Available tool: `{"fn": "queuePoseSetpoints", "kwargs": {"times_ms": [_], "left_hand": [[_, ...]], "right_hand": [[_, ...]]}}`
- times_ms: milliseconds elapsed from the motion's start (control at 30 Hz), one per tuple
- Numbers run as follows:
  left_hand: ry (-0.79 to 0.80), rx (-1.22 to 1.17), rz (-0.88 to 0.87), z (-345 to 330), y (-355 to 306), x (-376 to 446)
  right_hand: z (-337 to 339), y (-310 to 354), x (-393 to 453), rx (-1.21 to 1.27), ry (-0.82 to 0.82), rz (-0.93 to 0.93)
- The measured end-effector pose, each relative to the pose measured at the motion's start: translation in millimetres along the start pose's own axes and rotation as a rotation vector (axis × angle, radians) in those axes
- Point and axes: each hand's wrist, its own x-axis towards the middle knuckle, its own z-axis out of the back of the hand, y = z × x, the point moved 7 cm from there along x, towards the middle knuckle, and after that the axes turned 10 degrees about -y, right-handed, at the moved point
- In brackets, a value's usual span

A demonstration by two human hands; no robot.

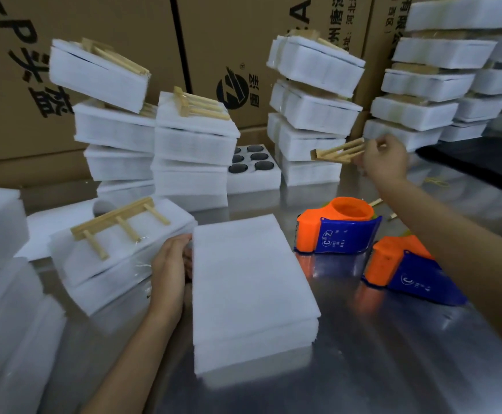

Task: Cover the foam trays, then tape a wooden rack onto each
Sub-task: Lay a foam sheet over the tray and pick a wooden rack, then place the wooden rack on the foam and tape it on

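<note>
Left hand (170, 265) rests, fingers lightly curled, against the 9 o'clock edge of the covered foam tray (249, 289) at centre of the steel table (393, 354). Right hand (384, 162), at 2 o'clock, pinches a wooden rack (337, 152) in mid-air. Two orange-blue tape dispensers (337, 230) sit at 3 o'clock; a taped tray w/ rack (118, 222) lies at 9.

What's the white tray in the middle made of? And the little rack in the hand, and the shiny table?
The covered tray looks like soft white foam: matte, slightly fuzzy, with squashy-looking edges. The rack held by the right hand looks like pale, bare wood, with plain tan sticks and no shine. The table is probably brushed metal, since it is grey and mirrors the orange tape dispenser.
</note>
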Motion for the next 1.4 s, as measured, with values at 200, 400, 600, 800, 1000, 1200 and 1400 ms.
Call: {"fn": "queuePoseSetpoints", "kwargs": {"times_ms": [200,400,600,800,1000,1200,1400], "left_hand": [[0.024,0.075,-0.102,0,-15,-18],[0.053,0.131,-0.126,4,-18,-24],[0.006,0.135,-0.115,6,-15,-21],[0.178,0.043,0.048,-11,-3,-40],[0.171,-0.101,0.195,-12,-3,-56],[0.189,-0.16,0.14,-9,2,-74],[0.275,-0.121,0.056,-14,-7,-87]], "right_hand": [[-5,65,-129,0.403,0.472,-0.105],[-21,47,-234,0.245,0.788,-0.039],[-4,25,-230,0.215,0.631,-0.089],[-7,-5,-264,0.428,0.765,-0.617],[1,-9,-269,0.513,0.706,-0.685],[14,-15,-273,0.586,0.729,-0.729],[18,-16,-268,0.476,0.751,-0.702]]}}
